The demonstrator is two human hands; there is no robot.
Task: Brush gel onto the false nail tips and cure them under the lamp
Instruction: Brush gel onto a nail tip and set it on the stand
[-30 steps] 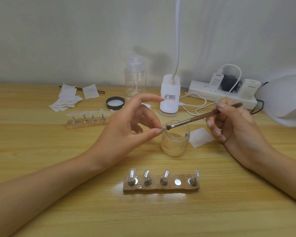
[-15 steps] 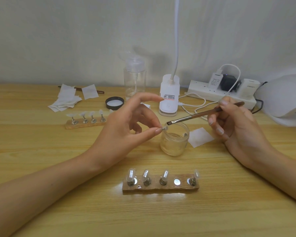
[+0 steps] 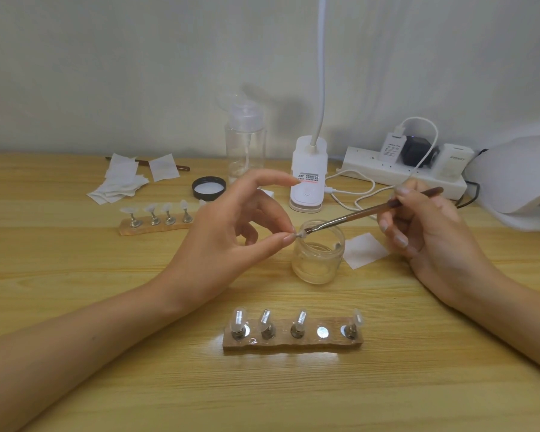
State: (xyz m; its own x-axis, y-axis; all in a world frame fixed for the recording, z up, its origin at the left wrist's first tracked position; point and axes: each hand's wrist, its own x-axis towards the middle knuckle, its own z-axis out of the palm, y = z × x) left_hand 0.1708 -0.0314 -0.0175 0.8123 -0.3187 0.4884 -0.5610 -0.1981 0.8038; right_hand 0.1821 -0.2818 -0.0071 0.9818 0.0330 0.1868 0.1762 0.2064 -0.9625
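Down comes the brush [image 3: 371, 211] again onto the tip [image 3: 300, 234], pinched in the left hand [image 3: 231, 232] above the jar [image 3: 318, 260]; right hand [image 3: 424, 226] grips the handle. Another gel stroke, probably, though contact's blurry.

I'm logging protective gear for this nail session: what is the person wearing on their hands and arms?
Nothing worn shows. The left hand and right hand are ungloved and ringless, with no watch or bracelet at either wrist. The left forearm and right forearm are bare to the frame edge, so no sleeve is in view. The fingernails look plain, without coloured polish.
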